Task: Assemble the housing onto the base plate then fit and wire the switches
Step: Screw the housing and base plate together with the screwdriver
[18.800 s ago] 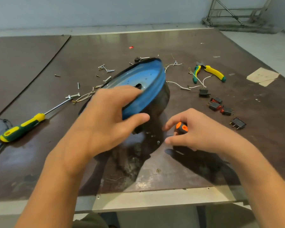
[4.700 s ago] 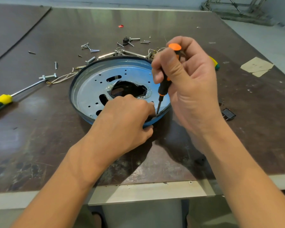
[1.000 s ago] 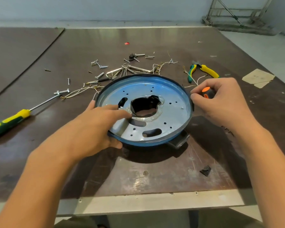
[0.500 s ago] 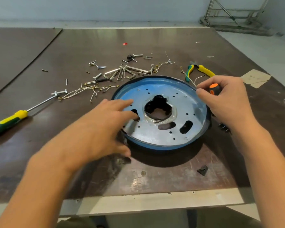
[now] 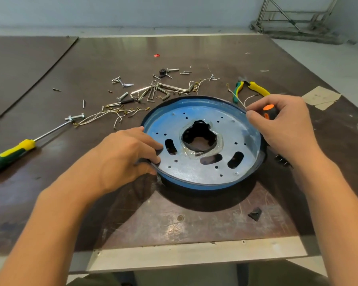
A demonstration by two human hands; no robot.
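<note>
Screwdriver left of base plate — pliers behind.

One head-worn camera looks forward and down, close over the table edge.

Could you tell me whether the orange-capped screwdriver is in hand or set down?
In hand: the right hand grips the screwdriver by its handle beside the base plate rim; its tip is hidden.

Blue-rimmed silver base plate, orange-and-black screwdriver, yellow-green pliers, dark brown table.
</note>
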